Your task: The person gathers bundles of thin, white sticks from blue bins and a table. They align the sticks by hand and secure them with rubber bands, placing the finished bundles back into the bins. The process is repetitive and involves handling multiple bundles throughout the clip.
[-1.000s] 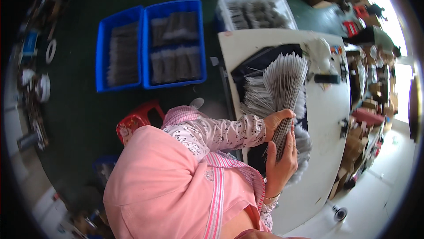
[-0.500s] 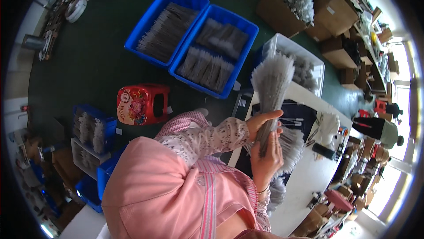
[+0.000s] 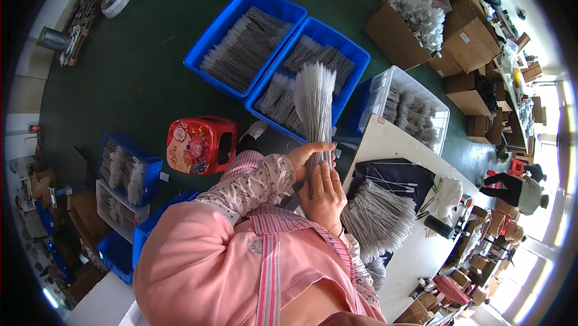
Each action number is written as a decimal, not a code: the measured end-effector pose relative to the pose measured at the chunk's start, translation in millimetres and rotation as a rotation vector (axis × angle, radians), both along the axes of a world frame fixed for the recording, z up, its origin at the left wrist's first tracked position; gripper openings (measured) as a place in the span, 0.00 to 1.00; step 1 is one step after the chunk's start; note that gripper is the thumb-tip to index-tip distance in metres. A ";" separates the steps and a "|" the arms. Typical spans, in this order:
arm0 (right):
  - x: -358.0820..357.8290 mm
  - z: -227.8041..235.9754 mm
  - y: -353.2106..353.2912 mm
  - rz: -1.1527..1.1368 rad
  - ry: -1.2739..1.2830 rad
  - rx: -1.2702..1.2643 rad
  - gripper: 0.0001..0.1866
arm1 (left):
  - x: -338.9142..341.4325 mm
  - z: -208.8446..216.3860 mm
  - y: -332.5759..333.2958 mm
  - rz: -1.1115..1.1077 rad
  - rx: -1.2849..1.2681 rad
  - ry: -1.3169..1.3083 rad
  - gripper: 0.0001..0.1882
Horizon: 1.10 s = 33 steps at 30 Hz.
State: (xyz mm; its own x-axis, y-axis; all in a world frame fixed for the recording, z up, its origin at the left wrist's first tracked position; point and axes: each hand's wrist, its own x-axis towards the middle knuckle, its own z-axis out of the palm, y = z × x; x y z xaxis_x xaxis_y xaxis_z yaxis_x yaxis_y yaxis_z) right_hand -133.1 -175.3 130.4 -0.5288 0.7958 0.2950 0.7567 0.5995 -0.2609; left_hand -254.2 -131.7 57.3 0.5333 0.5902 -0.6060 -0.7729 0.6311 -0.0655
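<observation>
Head cam: both hands [image 3: 319, 175] clamped on wire bundle [image 3: 314, 106], blue bins [image 3: 283, 9] behind.

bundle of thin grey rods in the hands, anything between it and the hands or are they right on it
Nothing visible stands between them. The left hand and right hand both clasp the lower end of the bundle of rods, which fans out upward above the blue bins.

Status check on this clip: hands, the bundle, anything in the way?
Left hand and right hand both grip the fanned bundle of thin grey rods, upright. Blue bins beyond it. Nothing in the way.
</observation>
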 end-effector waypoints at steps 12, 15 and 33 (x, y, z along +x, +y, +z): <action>-196.6 -55.3 104.1 0.165 0.019 -0.484 0.27 | -204.2 -110.9 73.8 0.039 -0.110 0.097 0.16; -232.8 -83.6 121.9 0.179 0.062 -0.708 0.26 | -282.9 -156.0 93.9 -0.102 -0.015 0.680 0.24; -264.9 -169.5 135.7 0.053 -0.075 -1.186 0.21 | -559.9 -351.6 356.3 -1.659 1.209 2.131 0.25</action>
State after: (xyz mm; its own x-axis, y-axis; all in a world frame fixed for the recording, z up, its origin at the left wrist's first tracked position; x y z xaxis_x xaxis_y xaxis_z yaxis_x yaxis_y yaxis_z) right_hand -398.0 -39.5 -39.1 -0.5537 0.5282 -0.6437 0.7752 0.0448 -0.6301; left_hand -814.2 224.6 -294.3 0.2527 0.8142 -0.5228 0.9580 -0.2861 0.0174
